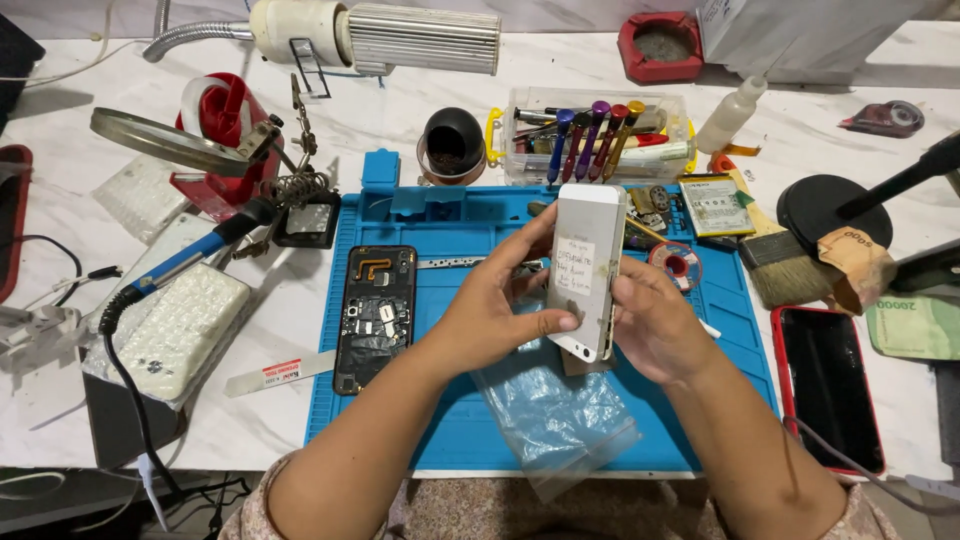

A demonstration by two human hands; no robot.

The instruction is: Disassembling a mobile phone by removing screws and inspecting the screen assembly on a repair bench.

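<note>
- White and silver, the phone [585, 268] is held upright over the blue mat [460, 420], its back with a paper label facing the camera.
- Left hand [490, 310] has its grip closed on the phone's left edge, thumb across the lower back, fingers behind the top.
- Right hand [655, 320] grips the phone's right edge, fingers wrapped behind it.
- Below the hands a clear plastic bag [555, 420] lies on the mat.
- To the left on the mat lies an opened black phone [375, 318], insides showing.
- A red-cased phone [828, 385] rests on the marble surface [250, 420], right of the mat.
- Screwdrivers [590, 135] stand in a clear box behind the mat.
</note>
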